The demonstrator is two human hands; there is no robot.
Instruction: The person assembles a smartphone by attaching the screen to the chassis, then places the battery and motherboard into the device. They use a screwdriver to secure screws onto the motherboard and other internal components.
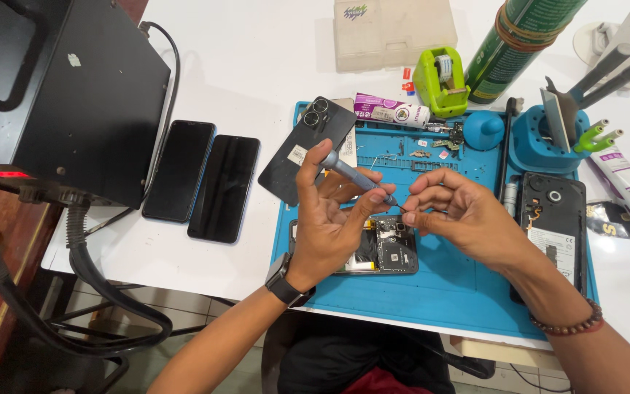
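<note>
Partly hidden: opened phone (391,248) under hands.

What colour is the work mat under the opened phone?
Blue mat, seen clearly in the head view.

I see a matt blue rubbery mat (446,292) under a phone with its back off (391,248), bare circuit board showing. The screwdriver (355,177) in my left hand (329,219) looks like brushed grey metal. Two phones (202,175) to the left are glossy black glass on smooth white tabletop (257,66).
</note>
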